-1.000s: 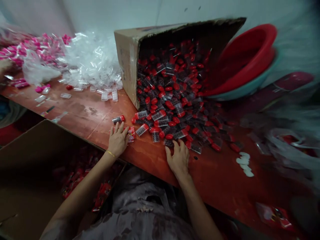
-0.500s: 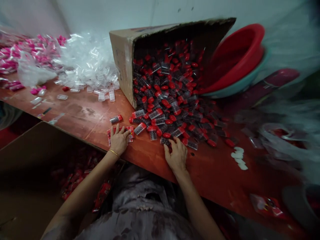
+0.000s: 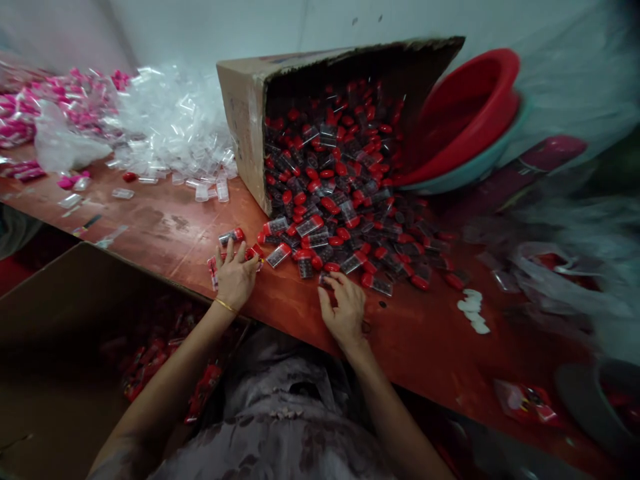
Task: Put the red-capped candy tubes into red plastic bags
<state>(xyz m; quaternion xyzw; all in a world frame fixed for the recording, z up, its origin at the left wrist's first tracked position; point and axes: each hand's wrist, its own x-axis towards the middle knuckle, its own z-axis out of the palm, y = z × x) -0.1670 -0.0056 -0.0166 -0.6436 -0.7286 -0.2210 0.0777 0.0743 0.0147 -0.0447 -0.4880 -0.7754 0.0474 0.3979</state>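
The head view looks forward and steeply down from just above the clothes (image 3: 290, 443) at bottom centre, with the left hand (image 3: 236, 280) and right hand (image 3: 345, 310) near it, left and right of the frame's middle. It faces across the table (image 3: 165, 213), whose near edge slants from the left side down to the lower right, towards the wall (image 3: 280, 23) along the top. The box (image 3: 244, 127) at upper centre stands farther off, and the view drops into a carton (image 3: 45, 333) at lower left.

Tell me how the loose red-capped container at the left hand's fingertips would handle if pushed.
The container probably stays stiff, since its clear body holds a crisp shape. Lying on its side, it may slide or rock when nudged. Its shiny surface could feel slippery.
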